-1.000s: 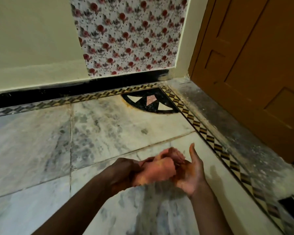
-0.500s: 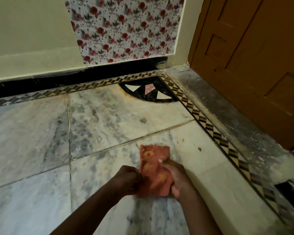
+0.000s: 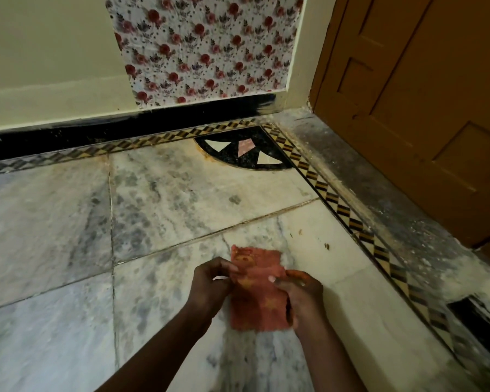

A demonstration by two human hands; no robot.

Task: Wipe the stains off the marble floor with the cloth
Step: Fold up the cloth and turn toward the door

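Marble floor [image 3: 181,193] fills the lower frame, grey-veined and divided by grout lines, and meets a dark skirting and a patterned border strip at the wall.

Nearest, low centre, both forearms reach in from the bottom edge. Left hand [image 3: 210,281] pinches the left edge of the cloth [image 3: 255,292] with curled fingers [image 3: 227,265]. Right hand [image 3: 303,295] grips the right edge, thumb on top, fingers curled round the fabric. Cloth is reddish-orange, stretched out as a rough rectangle between the hands; whether it lies flat on the marble or sits just above it cannot be told.

Judgement: the step in hand is spreading the cloth before wiping. Done well, it should be laid flat and pressed under a full palm.

Beyond the cloth, small dark specks [image 3: 327,246] lie to its upper right, and a dark smudge [image 3: 234,198] sits mid-frame. Farther, a black inlaid corner panel [image 3: 246,154] shows orange staining along its curved edge. Floral wall covering [image 3: 204,46] and a brown door [image 3: 422,94] stand at the top.

Containers: none visible.
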